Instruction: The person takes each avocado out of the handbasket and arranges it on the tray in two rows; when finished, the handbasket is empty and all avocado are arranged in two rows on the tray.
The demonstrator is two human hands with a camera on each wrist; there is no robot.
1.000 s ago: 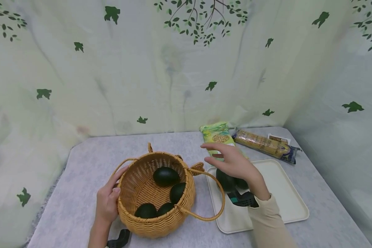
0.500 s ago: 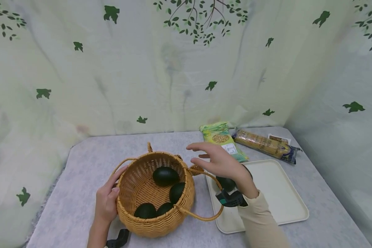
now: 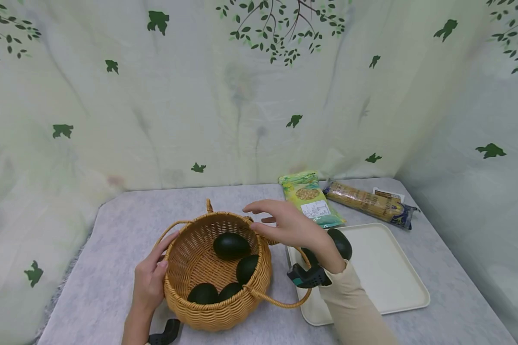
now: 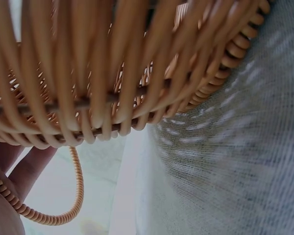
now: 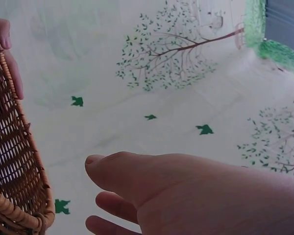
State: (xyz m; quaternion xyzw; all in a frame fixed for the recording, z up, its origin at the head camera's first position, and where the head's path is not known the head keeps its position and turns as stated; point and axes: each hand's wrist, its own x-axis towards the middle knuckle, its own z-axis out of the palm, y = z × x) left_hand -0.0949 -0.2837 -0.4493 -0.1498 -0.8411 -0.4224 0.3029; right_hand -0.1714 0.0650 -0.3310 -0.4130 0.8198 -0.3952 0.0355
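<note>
A round wicker basket [image 3: 217, 314] stands tilted toward me on the table, with several dark, smooth avocados [image 3: 231, 246] inside. My left hand [image 3: 150, 280] grips its left side, the left handle [image 4: 77, 181] lying across the palm in the left wrist view. Over the basket's right rim hovers my right hand [image 3: 291, 227], fingers extended, thumb apart and nothing held. In the right wrist view that hand [image 5: 186, 188] is apart from the basket wall [image 5: 12, 132]. Two more avocados [image 3: 339, 243] lie on the white tray [image 3: 384, 268], partly hidden behind my right wrist.
Behind the tray lie a green-yellow bag [image 3: 308, 196] with a white label and a long pack of noodles [image 3: 367, 201]. A small card [image 3: 388, 194] sits beyond the noodles. The basket's right handle [image 3: 280, 303] sticks out over the tray's left edge. A printed curtain [image 3: 250, 120] encloses the table.
My right hand has moved left from above the tray to the basket's right rim, uncovering the bag's label and one avocado on the tray. My left hand and the basket stay put.
</note>
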